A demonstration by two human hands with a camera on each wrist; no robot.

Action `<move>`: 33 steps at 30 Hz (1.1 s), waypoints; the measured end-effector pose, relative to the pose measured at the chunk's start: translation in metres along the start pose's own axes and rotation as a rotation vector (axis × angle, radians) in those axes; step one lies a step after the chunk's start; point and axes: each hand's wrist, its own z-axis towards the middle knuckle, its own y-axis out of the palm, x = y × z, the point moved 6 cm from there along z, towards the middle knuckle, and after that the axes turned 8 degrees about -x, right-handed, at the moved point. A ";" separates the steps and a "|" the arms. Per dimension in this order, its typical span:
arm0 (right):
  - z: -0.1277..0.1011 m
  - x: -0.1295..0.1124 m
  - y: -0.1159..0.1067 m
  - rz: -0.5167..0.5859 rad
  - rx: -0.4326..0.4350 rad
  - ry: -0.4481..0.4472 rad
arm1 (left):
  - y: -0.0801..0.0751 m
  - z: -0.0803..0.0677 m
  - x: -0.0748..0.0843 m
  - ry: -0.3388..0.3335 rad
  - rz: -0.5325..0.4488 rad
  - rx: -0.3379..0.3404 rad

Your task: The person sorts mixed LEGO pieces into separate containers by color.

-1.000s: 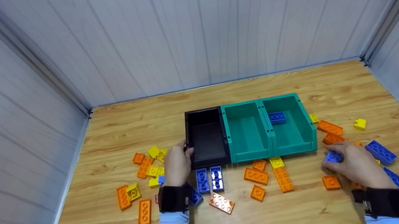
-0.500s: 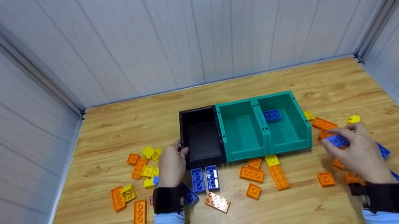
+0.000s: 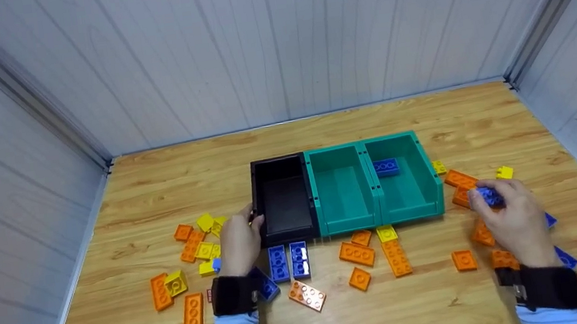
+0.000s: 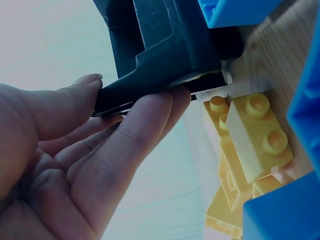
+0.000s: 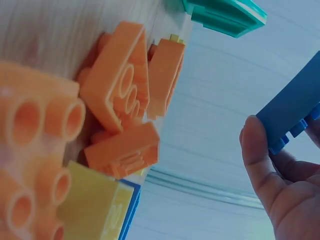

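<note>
Blue brick (image 5: 294,103) between right fingers (image 5: 257,150), closed on it (left fingers (image 4: 140,125) pinch black bin (image 4: 165,65)).

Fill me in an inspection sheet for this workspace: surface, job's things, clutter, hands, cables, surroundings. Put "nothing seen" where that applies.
Surface: wood-grain tabletop, bricks scattered across it.
Job's things: black bin, middle green bin and right green bin in a row; one blue brick lies in the right green bin.
Clutter: loose orange bricks, yellow bricks and more blue bricks around the bins.
Hands: left hand grips the black bin's edge; right hand holds another blue brick.
Cables: nothing seen.
Surroundings: pale panelled walls behind and at both sides.
</note>
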 end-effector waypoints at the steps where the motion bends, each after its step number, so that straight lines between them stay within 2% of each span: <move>1: 0.001 -0.003 0.001 0.003 0.004 -0.004 | -0.001 0.000 -0.001 0.000 0.001 -0.002; 9: 0.013 -0.034 0.019 0.060 0.120 -0.045 | -0.009 -0.004 -0.013 -0.033 0.022 0.014; 13: 0.020 -0.045 0.031 0.104 0.126 -0.056 | -0.006 -0.007 -0.016 -0.040 0.015 0.010; 16: 0.027 -0.052 0.037 0.121 0.111 -0.107 | -0.004 -0.007 -0.012 -0.010 0.022 0.026; 20: 0.032 -0.058 0.046 0.081 0.096 -0.218 | 0.002 -0.005 -0.006 0.026 0.030 0.033; 25: 0.033 -0.062 0.066 0.023 0.000 -0.309 | 0.005 -0.003 0.000 0.011 0.020 0.023; 33: 0.040 -0.063 0.095 -0.021 -0.155 -0.271 | -0.002 -0.001 0.003 0.005 0.010 0.020</move>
